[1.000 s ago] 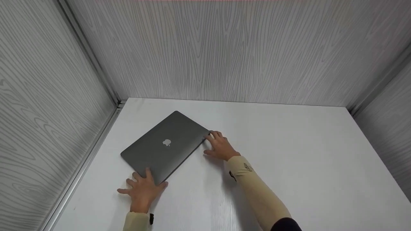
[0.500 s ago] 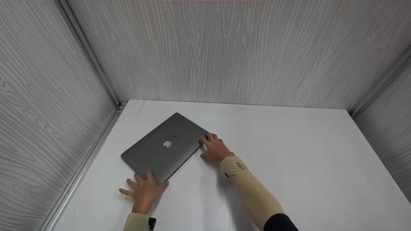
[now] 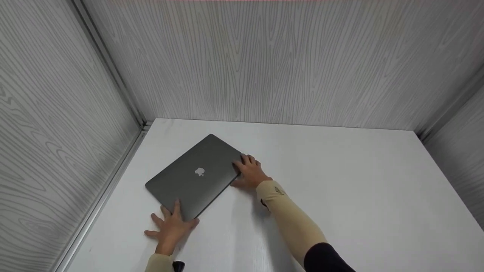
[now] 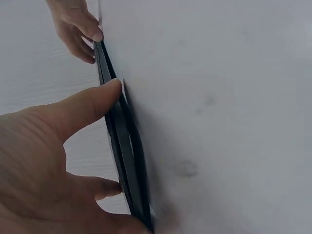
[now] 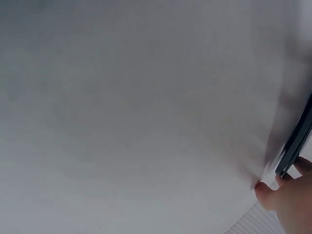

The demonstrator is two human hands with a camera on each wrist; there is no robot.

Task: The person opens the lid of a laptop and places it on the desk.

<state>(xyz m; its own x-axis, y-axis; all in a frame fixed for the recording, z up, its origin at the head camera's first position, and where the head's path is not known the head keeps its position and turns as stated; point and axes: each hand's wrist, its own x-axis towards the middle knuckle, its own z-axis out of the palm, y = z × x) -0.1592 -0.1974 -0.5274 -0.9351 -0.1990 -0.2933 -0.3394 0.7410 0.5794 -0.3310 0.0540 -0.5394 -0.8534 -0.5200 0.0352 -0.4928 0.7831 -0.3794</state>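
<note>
A closed dark grey laptop, a pale apple logo on its lid, lies slantwise on the white tabletop. My left hand is at its near corner with fingers spread; the index finger touches the lid and the thumb reaches the front edge. At the right corner, my right hand grips the laptop, bent fingers over the lid and thumb by the front edge. The left wrist view shows the left thumb against the dark laptop edge. In the right wrist view, a hand appears beside one laptop end.
Grey wood-patterned panels stand behind the tabletop and along its left side. Another panel borders the right. A metal strip runs along the left edge.
My right hand has shifted left, its fingers moving farther onto the laptop's right corner. My left hand keeps nearly the same place. The laptop stays put apart from slight camera movement.
</note>
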